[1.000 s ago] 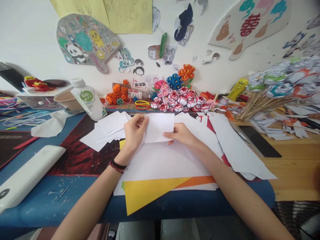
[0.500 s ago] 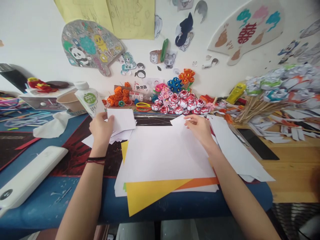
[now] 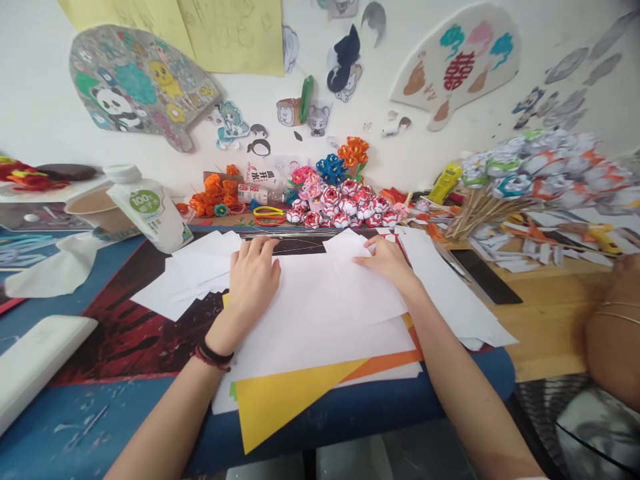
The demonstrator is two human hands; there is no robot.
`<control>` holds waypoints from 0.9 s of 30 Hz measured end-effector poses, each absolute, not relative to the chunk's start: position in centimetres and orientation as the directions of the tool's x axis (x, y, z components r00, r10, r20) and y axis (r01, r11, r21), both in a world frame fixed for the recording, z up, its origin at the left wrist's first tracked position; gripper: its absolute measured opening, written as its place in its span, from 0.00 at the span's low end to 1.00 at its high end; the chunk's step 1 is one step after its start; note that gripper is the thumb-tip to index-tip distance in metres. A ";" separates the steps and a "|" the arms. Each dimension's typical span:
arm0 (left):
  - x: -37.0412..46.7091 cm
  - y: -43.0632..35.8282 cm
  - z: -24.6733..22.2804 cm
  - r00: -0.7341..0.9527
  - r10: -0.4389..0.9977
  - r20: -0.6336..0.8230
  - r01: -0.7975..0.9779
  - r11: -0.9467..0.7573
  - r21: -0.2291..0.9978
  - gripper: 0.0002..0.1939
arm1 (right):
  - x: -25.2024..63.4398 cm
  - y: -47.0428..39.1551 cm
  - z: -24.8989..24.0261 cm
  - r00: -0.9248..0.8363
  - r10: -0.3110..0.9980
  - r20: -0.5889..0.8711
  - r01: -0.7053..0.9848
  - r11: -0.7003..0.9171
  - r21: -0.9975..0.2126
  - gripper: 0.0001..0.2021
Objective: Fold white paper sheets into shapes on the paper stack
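Note:
My left hand (image 3: 255, 273) lies palm down over the left back edge of a stack of white sheets (image 3: 310, 340), fingers apart, holding nothing. My right hand (image 3: 385, 257) pinches a white sheet (image 3: 357, 273) near its back corner, over the stack. Yellow paper (image 3: 290, 393) and orange paper (image 3: 390, 361) stick out under the stack at the front. Left of my left hand, small white paper pieces (image 3: 200, 263) lie spread and overlapping. More long white sheets (image 3: 445, 287) lie right of my right hand.
At the left are a white bottle (image 3: 150, 207), a paper cup (image 3: 95, 207) and a white device (image 3: 45, 360). Paper flowers (image 3: 345, 203) line the wall. A dark phone-like slab (image 3: 485, 275) lies on the wooden table (image 3: 550, 333). Another person's arm (image 3: 617, 333) shows at the right edge.
My left hand has let go of the small white paper and moved right onto the stack. My right hand has drawn a white sheet slightly toward me. The view has shifted right, and another person's arm has appeared.

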State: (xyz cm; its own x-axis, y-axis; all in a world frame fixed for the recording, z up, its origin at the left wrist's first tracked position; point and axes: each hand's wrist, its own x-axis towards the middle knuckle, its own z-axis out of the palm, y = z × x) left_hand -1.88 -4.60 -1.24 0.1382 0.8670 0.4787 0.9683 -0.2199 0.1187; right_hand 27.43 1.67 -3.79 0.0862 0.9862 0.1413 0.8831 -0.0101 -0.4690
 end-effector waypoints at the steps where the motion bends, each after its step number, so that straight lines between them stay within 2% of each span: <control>1: -1.6 -4.7 -1.4 0.156 0.866 0.476 0.962 -0.243 0.126 0.19 | 27.5 1.7 -3.7 0.105 0.986 0.129 0.866 -0.027 -0.499 0.23; 4: -1.1 -4.9 -1.8 0.177 0.868 0.464 0.926 -0.306 0.219 0.15 | 27.5 1.8 -3.3 0.093 0.990 0.107 0.740 0.003 -0.672 0.25; 6: -0.8 -4.8 -1.9 0.161 0.884 0.438 0.869 -0.338 0.362 0.13 | 27.1 1.7 -3.0 0.018 0.992 0.125 0.559 0.093 -0.824 0.27; 8: -0.4 -4.8 -2.0 0.120 0.922 0.367 0.776 -0.317 0.545 0.16 | 26.3 1.2 -2.5 -0.064 0.985 0.162 0.339 0.174 -0.925 0.29; 10: 0.1 -4.8 -2.1 0.084 0.962 0.258 0.655 -0.249 0.714 0.21 | 25.3 0.6 -2.0 -0.142 0.972 0.188 0.167 0.211 -0.963 0.29; 14: 0.6 -4.7 -2.3 0.044 0.995 0.090 0.298 -0.099 0.949 0.30 | 23.4 -0.8 -0.8 -0.233 0.948 0.217 0.006 0.224 -0.974 0.28; 17: 0.3 -4.5 -2.2 -0.022 0.997 0.071 0.095 -0.068 0.993 0.31 | 23.1 -1.4 -0.3 -0.290 0.942 0.166 -0.033 0.164 -0.986 0.29; 22: -0.7 -4.2 -1.5 -0.182 0.974 0.137 -0.010 -0.141 0.990 0.25 | 24.2 -1.1 -0.4 -0.424 0.905 -0.021 0.051 0.001 -0.999 0.42; 25: -1.3 -4.1 -1.2 -0.278 0.946 0.168 0.016 -0.171 0.985 0.22 | 24.6 -0.9 -0.6 -0.480 0.874 -0.078 0.063 -0.055 -0.997 0.48; 27: -1.6 -4.2 -1.0 -0.327 0.914 0.239 0.189 -0.185 0.964 0.22 | 24.5 -1.0 -0.6 -0.497 0.866 -0.053 0.056 -0.029 -0.998 0.50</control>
